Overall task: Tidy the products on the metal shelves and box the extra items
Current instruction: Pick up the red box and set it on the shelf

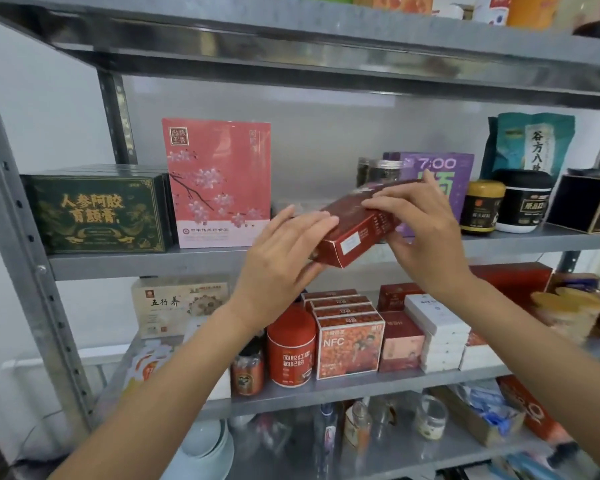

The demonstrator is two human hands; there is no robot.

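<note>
A dark red flat box (357, 225) is held tilted in front of the middle metal shelf (146, 263). My left hand (278, 258) grips its near left end, thumb under and fingers over the top. My right hand (420, 230) grips the box's right side, fingers curled over the top edge. Behind the box stands a purple "7:00" box (447, 171) and a dark jar (378, 171). A pink blossom box (219, 181) and a dark green box (97, 213) stand to the left on the same shelf.
A yellow-lidded jar (482, 207), a black-and-white jar (523, 202), a teal bag (530, 143) and a dark cube box (589, 202) fill the shelf's right end. The shelf below holds red NFC boxes (349, 344), a red canister (291, 351) and white boxes (437, 330). Bowls and glass jars sit lower.
</note>
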